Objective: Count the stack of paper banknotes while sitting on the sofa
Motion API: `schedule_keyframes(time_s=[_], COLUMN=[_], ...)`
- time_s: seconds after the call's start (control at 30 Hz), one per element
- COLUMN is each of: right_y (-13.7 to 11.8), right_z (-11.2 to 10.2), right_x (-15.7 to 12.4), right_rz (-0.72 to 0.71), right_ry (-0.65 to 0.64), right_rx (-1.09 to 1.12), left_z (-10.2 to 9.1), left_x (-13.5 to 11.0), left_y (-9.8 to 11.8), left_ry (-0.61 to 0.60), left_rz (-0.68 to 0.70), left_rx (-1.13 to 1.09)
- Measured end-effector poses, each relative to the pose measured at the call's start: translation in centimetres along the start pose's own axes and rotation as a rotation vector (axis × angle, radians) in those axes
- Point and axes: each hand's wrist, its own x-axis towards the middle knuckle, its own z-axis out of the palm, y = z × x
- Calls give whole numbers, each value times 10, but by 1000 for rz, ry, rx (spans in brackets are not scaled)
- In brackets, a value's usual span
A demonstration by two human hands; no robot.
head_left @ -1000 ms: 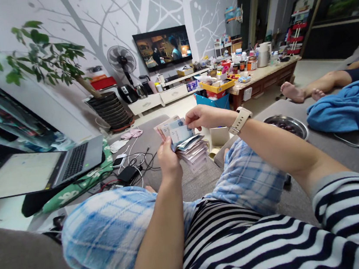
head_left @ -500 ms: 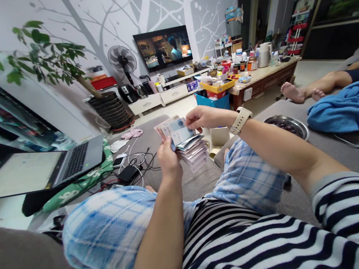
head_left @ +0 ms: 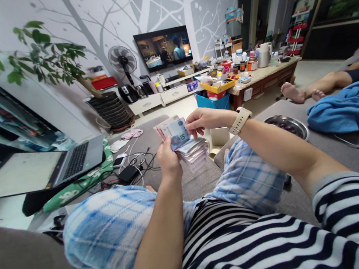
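Above the plaid shorts (head_left: 248, 178), the left grip (head_left: 168, 160) clamps fanned banknotes (head_left: 176, 134), long axis near 3 o'clock; the right grip (head_left: 204, 120), fingers together, pinches their edge from 3 o'clock.

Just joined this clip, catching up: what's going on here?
A person seated on a grey sofa is handling a wad of banknotes. The left hand grips the wad, and the fingertips of the right hand are at the edge of a top note marked 10. An open laptop sits to the left, and a second person's bare feet show at right.
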Motion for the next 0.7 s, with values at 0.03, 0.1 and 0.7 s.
schedule_keyframes(time_s=[0.03, 0.1, 0.7], right_y=[0, 1, 5], right_z=[0, 1, -1], right_x=[0, 0, 3], right_rz=[2, 8, 98], right_ry=[-22, -47, 158], right_rx=[3, -6, -226], left_z=[0, 1, -3], left_x=[0, 0, -1], left_y=[0, 1, -1], left_ry=[0, -9, -100], left_rz=[-7, -17, 9], left_rx=[1, 5, 63])
